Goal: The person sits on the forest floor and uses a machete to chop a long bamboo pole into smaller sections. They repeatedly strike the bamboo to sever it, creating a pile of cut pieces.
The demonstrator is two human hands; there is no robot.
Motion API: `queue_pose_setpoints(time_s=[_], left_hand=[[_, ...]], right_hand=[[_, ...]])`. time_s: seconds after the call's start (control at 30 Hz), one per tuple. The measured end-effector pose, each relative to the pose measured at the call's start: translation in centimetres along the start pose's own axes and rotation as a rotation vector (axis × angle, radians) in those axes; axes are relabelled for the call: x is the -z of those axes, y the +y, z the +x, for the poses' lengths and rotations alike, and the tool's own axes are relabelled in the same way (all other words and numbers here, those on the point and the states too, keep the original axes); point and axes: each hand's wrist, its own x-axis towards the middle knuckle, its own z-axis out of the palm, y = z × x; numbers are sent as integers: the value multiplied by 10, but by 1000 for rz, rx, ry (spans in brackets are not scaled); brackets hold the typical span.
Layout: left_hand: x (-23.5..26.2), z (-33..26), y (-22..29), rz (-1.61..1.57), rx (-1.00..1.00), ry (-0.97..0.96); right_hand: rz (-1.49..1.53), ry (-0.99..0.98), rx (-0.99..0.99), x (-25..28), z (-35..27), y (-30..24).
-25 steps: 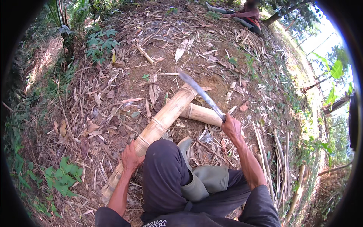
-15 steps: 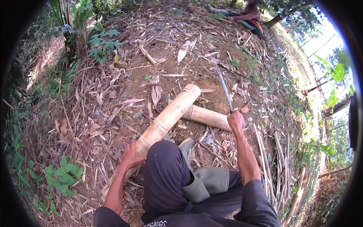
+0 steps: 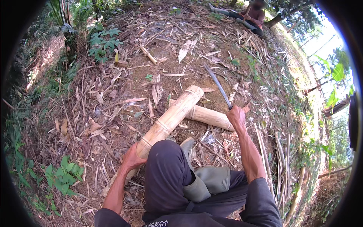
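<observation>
A thick, pale bamboo pole (image 3: pixel 170 119) slants from beside my left knee up to the right, its far end lying across a second bamboo piece (image 3: pixel 212 117). My left hand (image 3: pixel 134 157) is wrapped round the pole's near part, and its fingers are partly hidden beneath. In my right hand (image 3: pixel 236 115) is the handle of a machete, closed in my fist. The machete's long, narrow blade (image 3: pixel 218 84) points up and to the left, apart from the pole and over bare soil.
My bent knee (image 3: pixel 166 174) and rubber boots (image 3: pixel 213 181) are close to the pole. Dry leaves and a short bamboo stub (image 3: pixel 148 55) litter the slope. Thin poles (image 3: pixel 280 162) lie at the right. Another person (image 3: pixel 254 18) sits at the upper right.
The machete's blade has swung left, and my right hand has shifted slightly right. The pole has moved a little to the right. The other person's arm has lifted.
</observation>
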Motion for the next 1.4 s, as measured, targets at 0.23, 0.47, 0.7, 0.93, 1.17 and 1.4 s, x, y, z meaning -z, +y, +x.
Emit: queue_pose_setpoints(time_s=[0.23, 0.47, 0.7, 0.93, 1.17, 1.4], left_hand=[[-6, -11, -17, 113, 62, 126], [-20, 16, -23, 116, -5, 104], [-18, 12, -12, 211, 9, 198], [-24, 5, -21, 223, -19, 241], [-15, -9, -32, 185, -64, 254], [-20, -15, -24, 220, -27, 227]], right_hand=[[-160, -64, 629, -29, -64, -11], [59, -99, -87, -41, 15, -3], [-151, -33, 639, -47, -41, -9], [-99, -36, 383, -33, -19, -18], [-172, -23, 729, -40, -67, -35], [55, 8, 129, -27, -40, -2]])
